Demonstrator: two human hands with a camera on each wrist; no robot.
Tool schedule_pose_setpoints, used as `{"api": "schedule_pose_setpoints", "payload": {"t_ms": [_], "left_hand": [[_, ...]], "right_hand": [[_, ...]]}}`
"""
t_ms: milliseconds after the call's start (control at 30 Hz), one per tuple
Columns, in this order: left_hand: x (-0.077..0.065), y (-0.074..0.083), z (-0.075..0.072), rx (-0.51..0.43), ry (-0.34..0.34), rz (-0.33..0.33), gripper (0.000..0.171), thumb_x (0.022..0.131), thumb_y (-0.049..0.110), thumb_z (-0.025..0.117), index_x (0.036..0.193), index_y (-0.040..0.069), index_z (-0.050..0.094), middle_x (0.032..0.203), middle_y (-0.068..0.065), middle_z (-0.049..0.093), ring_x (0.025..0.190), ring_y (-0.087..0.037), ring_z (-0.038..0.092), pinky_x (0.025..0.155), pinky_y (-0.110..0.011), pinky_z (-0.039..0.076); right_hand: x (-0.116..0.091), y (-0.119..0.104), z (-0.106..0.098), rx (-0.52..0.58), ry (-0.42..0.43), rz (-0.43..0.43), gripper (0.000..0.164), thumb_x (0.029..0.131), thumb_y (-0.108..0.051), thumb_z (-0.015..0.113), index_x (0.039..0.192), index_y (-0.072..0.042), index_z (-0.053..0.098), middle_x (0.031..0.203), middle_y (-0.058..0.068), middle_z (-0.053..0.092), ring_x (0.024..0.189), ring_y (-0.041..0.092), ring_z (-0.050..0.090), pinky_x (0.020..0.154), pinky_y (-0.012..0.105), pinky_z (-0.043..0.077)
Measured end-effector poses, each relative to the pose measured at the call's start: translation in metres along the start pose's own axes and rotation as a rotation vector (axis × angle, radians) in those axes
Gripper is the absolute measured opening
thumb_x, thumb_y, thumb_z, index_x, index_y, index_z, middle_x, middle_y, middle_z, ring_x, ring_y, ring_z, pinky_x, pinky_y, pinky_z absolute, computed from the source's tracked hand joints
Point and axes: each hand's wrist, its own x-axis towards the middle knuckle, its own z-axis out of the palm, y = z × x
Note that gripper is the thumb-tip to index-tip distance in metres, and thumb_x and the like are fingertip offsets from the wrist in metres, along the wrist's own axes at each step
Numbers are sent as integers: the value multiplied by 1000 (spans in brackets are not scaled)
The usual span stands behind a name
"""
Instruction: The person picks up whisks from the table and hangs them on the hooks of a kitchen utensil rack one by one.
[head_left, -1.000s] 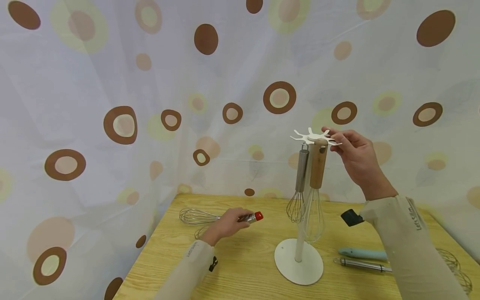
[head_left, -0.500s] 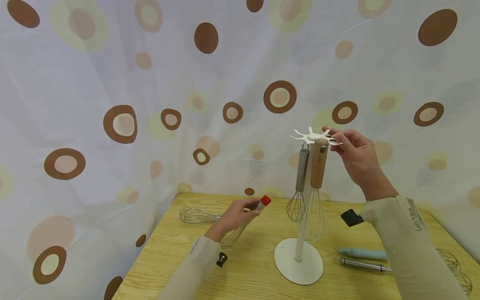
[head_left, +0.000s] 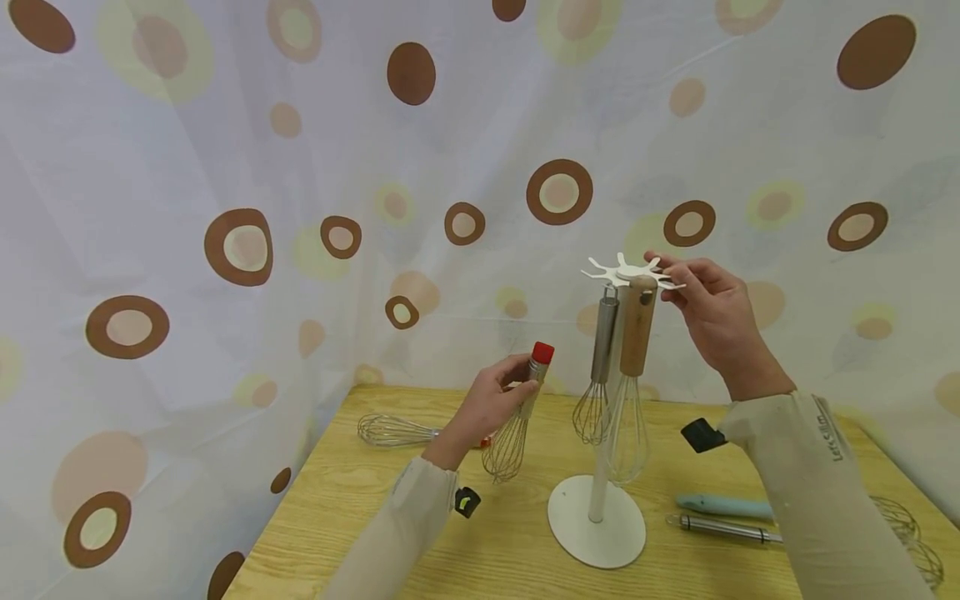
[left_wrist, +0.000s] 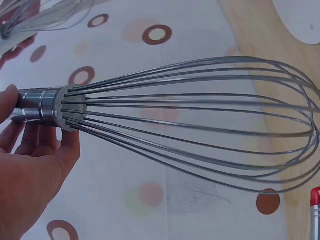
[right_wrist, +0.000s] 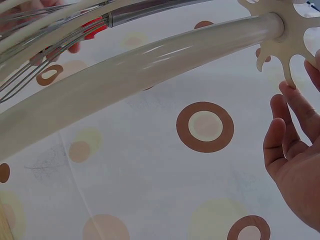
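Note:
My left hand (head_left: 487, 404) grips a wire whisk (head_left: 508, 450) by its metal handle, its red end (head_left: 543, 352) up and its wires hanging down, off the table. In the left wrist view, the thumb and fingers wrap the whisk's handle (left_wrist: 41, 106). To the right stands a white utensil stand (head_left: 597, 542) topped by a ring of hooks. My right hand (head_left: 712, 321) pinches a hook (right_wrist: 287, 75) at its right side. Hanging from the stand are a steel-handled whisk (head_left: 604, 342) and a wooden-handled whisk (head_left: 636, 337).
Another whisk (head_left: 393, 431) with a red end lies at the back left of the wooden table (head_left: 300, 533). At the right lie a light-blue handle (head_left: 723, 506) and a metal handle (head_left: 723, 528), partly behind the right sleeve (head_left: 832, 492). A dotted curtain hangs behind.
My left hand has lifted the whisk off the table and moved right and up towards the stand, turning it from lying to nearly upright. The right hand stays at the hooks.

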Motion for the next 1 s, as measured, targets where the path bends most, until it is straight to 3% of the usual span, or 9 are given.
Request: {"api": "schedule_pose_setpoints", "payload": {"t_ms": [167, 433, 633, 1000], "left_hand": [[4, 22, 2, -51, 3, 58, 39, 97, 11, 54, 135, 2, 48, 118, -16, 58, 109, -22, 56, 90, -33, 47], [12, 50, 5, -83, 29, 93, 40, 96, 9, 56, 134, 2, 50, 116, -17, 59, 106, -22, 56, 89, -31, 47], [21, 64, 9, -103, 103, 110, 37, 92, 6, 62, 128, 0, 53, 108, -15, 59, 96, -14, 56, 86, -28, 48], [34, 79, 14, -156, 202, 119, 38, 88, 5, 67, 122, 3, 51, 104, -11, 57, 94, -14, 52, 86, -29, 46]], "right_hand": [[0, 0, 1, -5, 1, -2, 17, 96, -6, 51, 96, 4, 65, 118, 8, 65, 115, 18, 55, 79, 22, 45], [0, 0, 0, -10, 8, 6, 16, 96, -8, 52, 96, 3, 64, 118, 7, 65, 115, 18, 55, 78, 22, 45], [-1, 0, 0, -3, 10, 5, 16, 96, -8, 53, 97, 3, 65, 116, 7, 65, 113, 17, 56, 77, 23, 45], [0, 1, 0, 16, 11, -4, 18, 96, -7, 52, 99, 4, 66, 112, 8, 67, 114, 18, 56, 76, 24, 45]]}}
